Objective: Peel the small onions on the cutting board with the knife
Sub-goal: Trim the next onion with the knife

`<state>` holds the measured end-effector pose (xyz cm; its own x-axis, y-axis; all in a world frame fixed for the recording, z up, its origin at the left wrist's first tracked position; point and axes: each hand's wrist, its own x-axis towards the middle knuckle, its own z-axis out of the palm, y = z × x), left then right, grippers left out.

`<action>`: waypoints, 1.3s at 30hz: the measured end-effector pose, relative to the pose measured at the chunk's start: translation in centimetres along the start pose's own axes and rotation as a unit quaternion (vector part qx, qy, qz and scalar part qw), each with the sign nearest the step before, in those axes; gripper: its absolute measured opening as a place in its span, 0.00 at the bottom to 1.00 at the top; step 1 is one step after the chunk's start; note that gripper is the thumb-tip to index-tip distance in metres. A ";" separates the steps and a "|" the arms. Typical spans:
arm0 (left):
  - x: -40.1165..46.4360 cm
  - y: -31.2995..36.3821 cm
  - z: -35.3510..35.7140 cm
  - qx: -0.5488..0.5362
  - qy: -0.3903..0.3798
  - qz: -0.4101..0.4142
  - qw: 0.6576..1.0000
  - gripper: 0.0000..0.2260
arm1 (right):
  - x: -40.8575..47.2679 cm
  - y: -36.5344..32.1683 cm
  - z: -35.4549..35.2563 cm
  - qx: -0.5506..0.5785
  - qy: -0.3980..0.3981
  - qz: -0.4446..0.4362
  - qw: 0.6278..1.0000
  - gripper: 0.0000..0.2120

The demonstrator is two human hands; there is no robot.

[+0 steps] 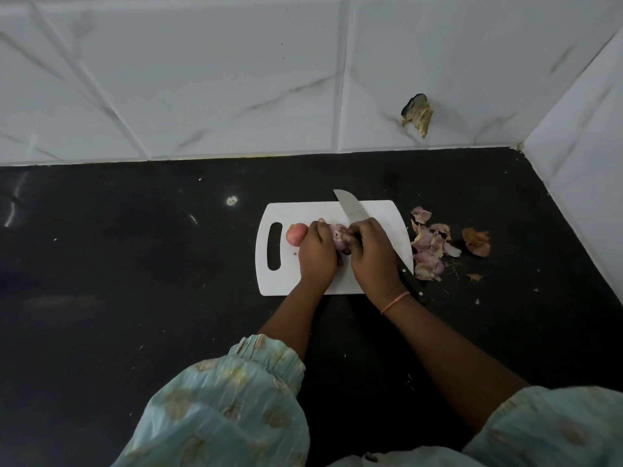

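On my white cutting board [381, 210], long axis left to right with its handle slot at the left, a whole onion [296, 234] sits just left of my left hand [317, 254]. That hand curls around a half-peeled onion [338, 234]. My right hand [372, 254] grips the knife [350, 206], blade pointing up-left toward the wall, handle down-right. Peels [429, 246] lie on the counter [135, 264] right of the board.

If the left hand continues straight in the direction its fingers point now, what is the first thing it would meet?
The left hand already holds the half-peeled onion, so that comes first. Beyond it lies bare cutting board, then probably the knife blade, though depth is hard to judge.
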<state>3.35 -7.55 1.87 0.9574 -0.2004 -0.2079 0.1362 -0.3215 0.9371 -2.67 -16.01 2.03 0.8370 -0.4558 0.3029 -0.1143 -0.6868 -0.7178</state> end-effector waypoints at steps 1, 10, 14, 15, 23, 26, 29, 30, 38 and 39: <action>0.0 0.2 0.0 0.006 0.001 -0.004 1.000 0.17 | 0.1 0.0 0.0 -0.019 -0.008 0.001 1.000 0.03; -0.7 0.1 -0.3 -0.039 -0.040 -0.007 0.998 0.16 | 1.4 -2.6 -2.6 0.284 -0.047 0.270 0.919 0.03; -0.7 0.1 -0.5 -0.034 -0.058 -0.005 0.998 0.17 | 2.6 -2.0 -5.7 0.407 0.026 0.305 0.860 0.02; -0.7 0.0 -0.5 -0.029 -0.059 -0.002 0.998 0.18 | 2.8 -1.4 -6.3 0.398 0.052 0.308 0.863 0.02; -0.6 -0.1 -0.3 -0.027 -0.052 0.006 0.998 0.17 | 1.2 4.1 -9.3 0.016 0.122 0.173 0.977 0.10; -0.6 -0.1 -0.4 -0.039 -0.057 0.003 0.998 0.14 | 1.2 4.8 -10.0 -0.112 0.100 0.115 0.982 0.07; -0.6 0.0 -0.7 -0.066 -0.082 -0.006 0.994 0.19 | 1.3 4.7 -10.2 -0.145 0.100 0.100 0.979 0.07; -0.6 0.1 -0.8 -0.075 -0.093 -0.010 0.993 0.21 | 1.3 4.3 -10.3 -0.134 0.111 0.104 0.979 0.06; -0.6 1.4 -1.2 -0.109 -0.123 -0.050 0.985 0.29 | 1.8 4.0 -10.2 -0.127 0.054 0.131 0.982 0.07; -0.5 1.5 -1.2 -0.123 -0.126 -0.059 0.983 0.31 | 1.8 3.7 -9.9 -0.095 0.032 0.121 0.988 0.12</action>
<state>3.37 -6.86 3.71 0.8418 -0.4089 -0.3523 0.3288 -0.1291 0.9355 -6.88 -24.99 6.17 0.7379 -0.6504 0.1801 -0.4099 -0.6440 -0.6460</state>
